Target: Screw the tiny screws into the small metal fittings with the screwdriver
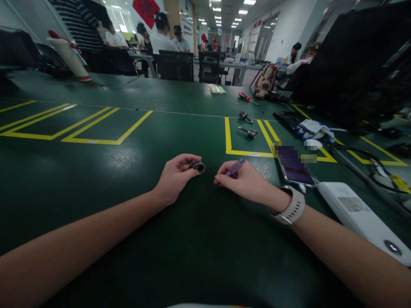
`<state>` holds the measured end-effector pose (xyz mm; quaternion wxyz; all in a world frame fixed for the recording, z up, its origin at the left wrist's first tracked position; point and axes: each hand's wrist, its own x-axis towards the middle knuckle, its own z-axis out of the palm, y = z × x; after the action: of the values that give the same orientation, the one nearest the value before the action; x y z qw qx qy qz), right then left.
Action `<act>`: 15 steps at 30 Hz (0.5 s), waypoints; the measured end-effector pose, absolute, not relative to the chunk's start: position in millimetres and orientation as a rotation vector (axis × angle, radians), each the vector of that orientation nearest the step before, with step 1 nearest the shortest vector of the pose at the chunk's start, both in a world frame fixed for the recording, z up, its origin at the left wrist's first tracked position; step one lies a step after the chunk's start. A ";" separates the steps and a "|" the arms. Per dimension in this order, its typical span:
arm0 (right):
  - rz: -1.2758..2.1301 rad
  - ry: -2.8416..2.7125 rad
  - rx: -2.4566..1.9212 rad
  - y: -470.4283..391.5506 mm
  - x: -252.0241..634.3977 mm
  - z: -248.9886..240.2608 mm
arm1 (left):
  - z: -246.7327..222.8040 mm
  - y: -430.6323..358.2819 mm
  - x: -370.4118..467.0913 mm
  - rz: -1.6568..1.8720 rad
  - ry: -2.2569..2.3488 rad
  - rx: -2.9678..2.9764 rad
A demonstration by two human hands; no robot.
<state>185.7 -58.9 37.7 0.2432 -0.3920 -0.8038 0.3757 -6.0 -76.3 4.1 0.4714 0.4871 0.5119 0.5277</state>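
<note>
Between the thumb and fingers of my left hand (176, 177) is a small round metal part (199, 167), dark and hollow, its open end facing right. My fingers cover its left side. My right hand (242, 182) grips a small screwdriver (236, 167) with a see-through purple handle, held like a pen. Its thin dark shaft points down and left toward the green tabletop; whether the tip touches the surface I cannot tell. A short gap separates the tool from the metal part.
Two dark metal pieces with stems, one nearer (248, 131) and one farther (245, 116), lie beyond my right hand. Behind them is a red-handled screwdriver (244, 96). A phone (294, 164), white power bank (345, 201), glove (314, 129) and cables are at right. People sit farther back.
</note>
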 end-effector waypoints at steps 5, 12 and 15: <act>1.264 -2.248 -0.893 -54.4 190.8 33.9 | 5.3 -76.8 -4.6 1.291 1.263 1.172; 1.318 -2.273 -0.821 -52.5 193.5 36.5 | 5.2 -77.2 -5.1 1.295 1.252 1.188; 1.339 -2.273 -0.829 -53.8 193.1 37.2 | 3.6 -76.2 -5.9 1.299 1.235 1.191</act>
<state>193.1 -53.8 37.2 0.1868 -0.2946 -0.8075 0.4756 -5.9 -76.2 3.6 0.4749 0.4869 0.5052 0.5312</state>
